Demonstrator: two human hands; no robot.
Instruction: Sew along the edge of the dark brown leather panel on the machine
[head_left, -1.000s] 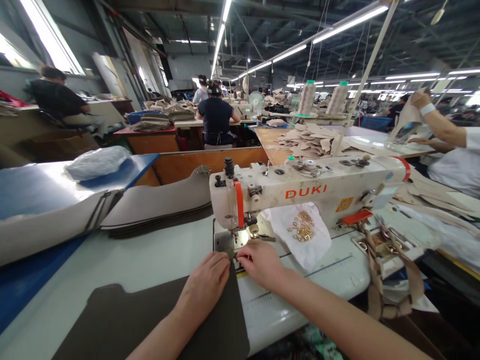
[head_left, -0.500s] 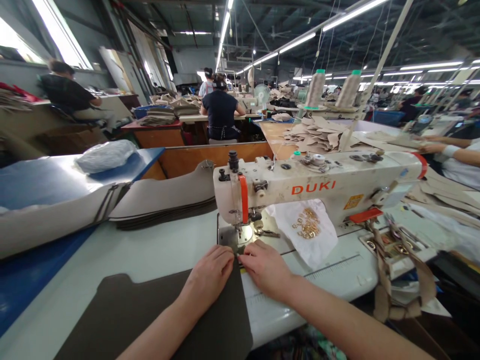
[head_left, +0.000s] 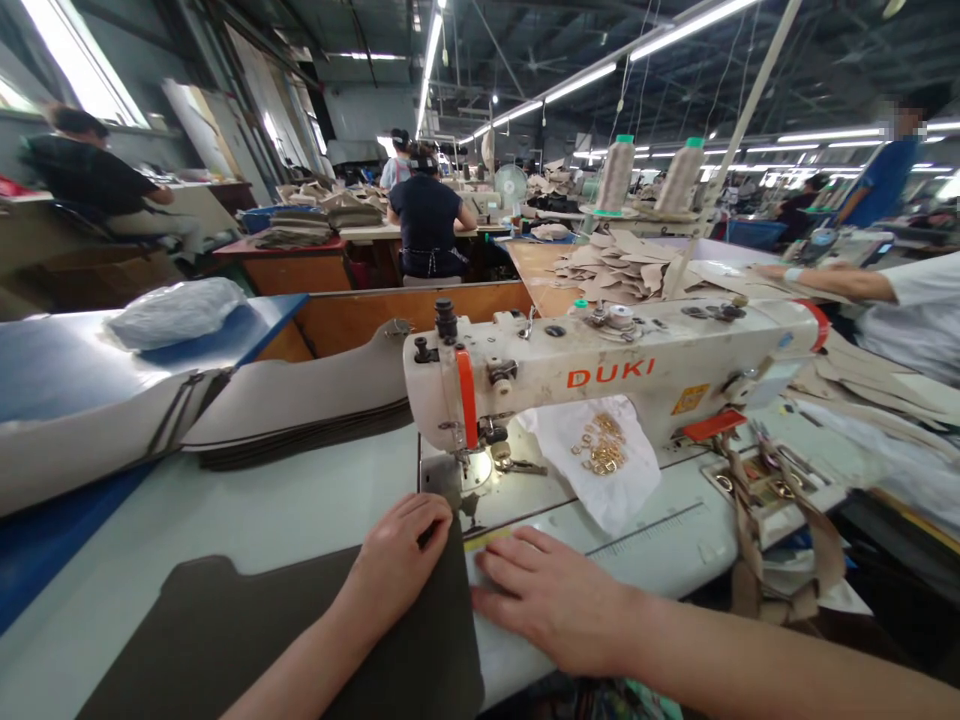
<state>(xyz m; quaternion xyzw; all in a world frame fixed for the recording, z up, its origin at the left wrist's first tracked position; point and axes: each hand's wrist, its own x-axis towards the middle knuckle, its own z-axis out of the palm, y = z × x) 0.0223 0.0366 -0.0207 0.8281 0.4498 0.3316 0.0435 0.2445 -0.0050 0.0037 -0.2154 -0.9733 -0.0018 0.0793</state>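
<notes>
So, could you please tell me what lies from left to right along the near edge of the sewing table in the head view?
Dark grey fabric panel → left hand → right hand → white cloth with brass rings → tan leather straps.

The word "DUKI" stands in orange-red capital letters on the front of the white sewing machine (head_left: 600,370). A small yellow sticker (head_left: 688,399) sits further right on the same machine, its print too small to read.
</notes>
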